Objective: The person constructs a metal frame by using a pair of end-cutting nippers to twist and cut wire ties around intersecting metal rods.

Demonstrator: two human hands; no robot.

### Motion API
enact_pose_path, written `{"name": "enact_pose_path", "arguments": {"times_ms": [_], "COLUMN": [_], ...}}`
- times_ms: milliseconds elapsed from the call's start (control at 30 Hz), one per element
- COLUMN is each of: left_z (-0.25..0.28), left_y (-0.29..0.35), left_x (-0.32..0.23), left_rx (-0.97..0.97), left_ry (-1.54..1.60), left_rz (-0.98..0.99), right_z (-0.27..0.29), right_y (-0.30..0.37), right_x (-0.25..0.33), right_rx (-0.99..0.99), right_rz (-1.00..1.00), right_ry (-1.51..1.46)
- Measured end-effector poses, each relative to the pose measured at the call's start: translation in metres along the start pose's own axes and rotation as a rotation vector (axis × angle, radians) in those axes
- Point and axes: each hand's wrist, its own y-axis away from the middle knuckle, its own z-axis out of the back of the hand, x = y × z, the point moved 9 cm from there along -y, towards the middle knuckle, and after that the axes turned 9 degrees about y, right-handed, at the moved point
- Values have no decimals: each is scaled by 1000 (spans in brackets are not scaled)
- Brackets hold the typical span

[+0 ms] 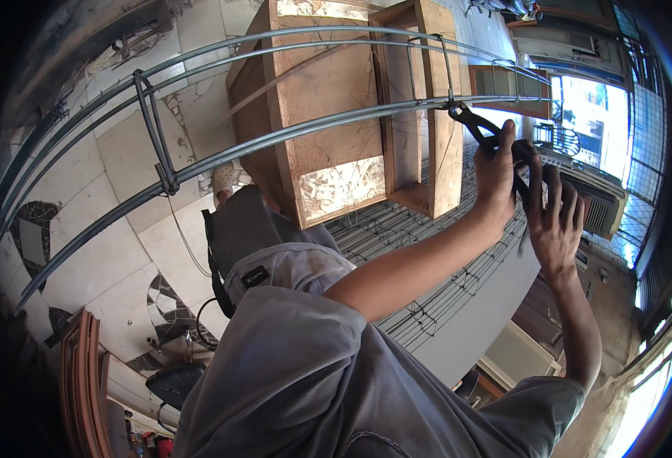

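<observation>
A pair of dark pincers (485, 127) has its jaws at a joint on the lower bar of a long steel rebar cage (290, 131). At this joint, a square stirrup (444, 67) meets the bar; any tie wire is too small to make out. My left hand (496, 183) is closed round one handle, thumb pointing up. Against the other handle lies my right hand (556, 225), its fingers bent over it. Part of the handles is hidden behind my hands. Another stirrup (155, 130) crosses the cage at the left.
Behind the cage stands an open wooden cabinet frame (328, 145). More thin rebar cages (427, 282) lie on a grey surface below my left forearm. Reddish-brown wooden strips (84, 374) stand at lower left. Pale tiles (115, 221) cover the floor, and a bright doorway (591, 114) is at right.
</observation>
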Motion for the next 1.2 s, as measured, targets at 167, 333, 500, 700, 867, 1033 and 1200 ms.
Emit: {"name": "enact_pose_path", "arguments": {"times_ms": [167, 333, 500, 700, 867, 1033, 1200], "left_z": [17, 24, 21, 22, 15, 36, 61], "left_y": [-4, 4, -2, -8, -6, -1, 24], "left_x": [-3, -9, -9, -10, -2, -2, -31], "left_rx": [-39, -54, -31, -28, -62, -160, -142], "left_ry": [31, -16, -1, 15, 1, -300, -607], "left_rz": [53, 65, 22, -31, -20, -28, -14], "right_z": [-3, -50, -50, 26, 5, -50, -70], "right_y": [-15, 16, 13, 9, 6, 4, 56], "right_x": [-7, 24, 10, 10, 11, 6, 64], "right_rx": [192, 964, 877, 227, 152, 386, 723], "right_rz": [-106, -604, -516, -94, -105, -280, -862], "right_ry": [-705, -2011, -1868, -382, -216, -1436, -2395]}}
